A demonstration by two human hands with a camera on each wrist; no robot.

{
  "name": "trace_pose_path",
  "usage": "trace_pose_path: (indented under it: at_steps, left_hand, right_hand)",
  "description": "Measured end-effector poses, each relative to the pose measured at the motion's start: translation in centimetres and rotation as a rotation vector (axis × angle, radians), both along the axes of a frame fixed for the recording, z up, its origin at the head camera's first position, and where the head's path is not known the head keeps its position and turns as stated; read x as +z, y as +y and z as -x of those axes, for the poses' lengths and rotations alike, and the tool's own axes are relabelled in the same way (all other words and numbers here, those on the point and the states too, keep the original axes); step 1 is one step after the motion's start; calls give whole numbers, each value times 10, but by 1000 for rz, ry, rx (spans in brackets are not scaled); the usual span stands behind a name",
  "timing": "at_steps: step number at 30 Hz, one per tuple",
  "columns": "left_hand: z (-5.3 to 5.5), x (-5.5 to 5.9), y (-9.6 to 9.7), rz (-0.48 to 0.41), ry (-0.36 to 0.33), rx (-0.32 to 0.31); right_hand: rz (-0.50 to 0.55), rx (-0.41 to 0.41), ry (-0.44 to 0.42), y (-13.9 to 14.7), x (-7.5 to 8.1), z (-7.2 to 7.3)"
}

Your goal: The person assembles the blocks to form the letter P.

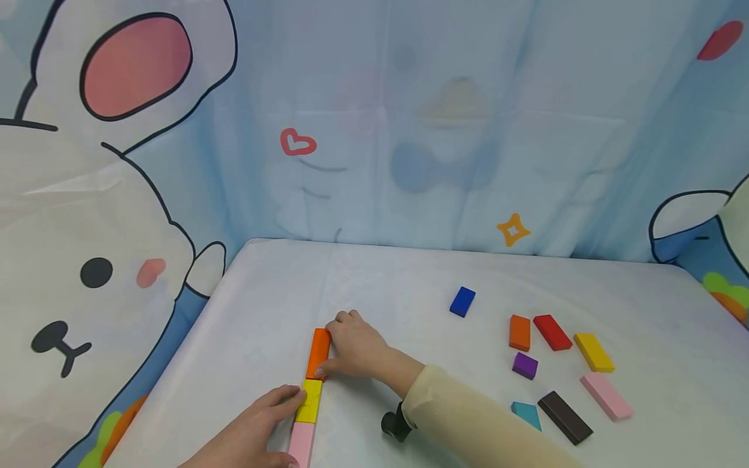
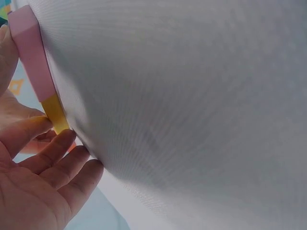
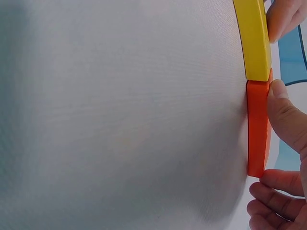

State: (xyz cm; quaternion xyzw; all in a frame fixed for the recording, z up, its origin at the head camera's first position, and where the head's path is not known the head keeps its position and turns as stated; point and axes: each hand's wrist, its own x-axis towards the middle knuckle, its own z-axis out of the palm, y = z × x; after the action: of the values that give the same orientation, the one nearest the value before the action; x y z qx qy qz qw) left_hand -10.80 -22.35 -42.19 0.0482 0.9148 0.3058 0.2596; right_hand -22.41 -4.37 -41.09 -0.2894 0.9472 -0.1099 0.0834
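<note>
An orange block [image 1: 318, 353], a yellow block [image 1: 309, 401] and a pink block [image 1: 302, 443] lie end to end in a row on the table. My right hand [image 1: 358, 348] holds the orange block [image 3: 258, 127], thumb near the end by the yellow block [image 3: 254, 40] and index finger at the far end. Alongside the row, my left hand [image 1: 254, 426] has its fingers loosely extended. Its fingertips touch the left side of the yellow block [image 2: 56, 114], while its thumb rests by the pink block [image 2: 32, 55]. The pink block's near end is cut off in the head view.
Loose blocks lie to the right: blue [image 1: 463, 301], orange [image 1: 519, 333], red [image 1: 552, 332], yellow [image 1: 594, 352], purple [image 1: 525, 366], pink [image 1: 607, 396], black [image 1: 565, 417] and teal [image 1: 526, 415]. A patterned curtain [image 1: 374, 130] hangs behind the white table [image 1: 398, 279].
</note>
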Motion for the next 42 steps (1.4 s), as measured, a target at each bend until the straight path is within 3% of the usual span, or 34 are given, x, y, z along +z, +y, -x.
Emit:
trace_pose_path:
  at_steps: [31, 42]
  left_hand:
    - [2, -2, 2, 20, 14, -6]
    - [1, 0, 5, 27, 3, 20]
  right_hand:
    - [-58, 45, 49, 1, 0, -5]
    - [-106, 36, 70, -3, 3, -7]
